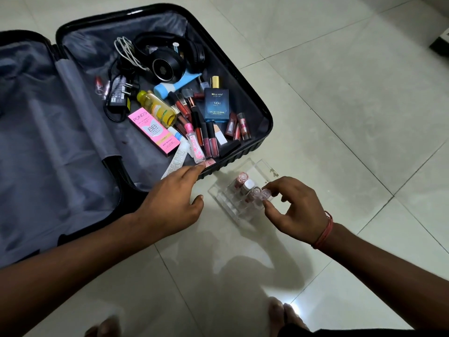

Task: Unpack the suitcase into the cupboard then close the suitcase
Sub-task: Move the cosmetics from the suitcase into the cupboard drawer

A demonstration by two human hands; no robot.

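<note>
The open suitcase (73, 132) lies on the floor, cosmetics heaped in its right half; the left hand (170, 205), fingers straight, touches a small tube at the rim. Just beside, the right hand (294, 210) pinches a clear-capped lipstick (265, 194) over the acrylic organiser (243, 190); best lower it upright into a free slot

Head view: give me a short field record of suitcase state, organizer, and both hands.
suitcase: open flat on the tiled floor, still holding cosmetics, headphones, charger
organizer: clear acrylic rack on floor beside suitcase, a few small bottles standing in it
left hand: fingertips touching a small pink item at suitcase's near edge
right hand: pinching a clear-capped bottle at the organizer
cupboard: not in view
</note>
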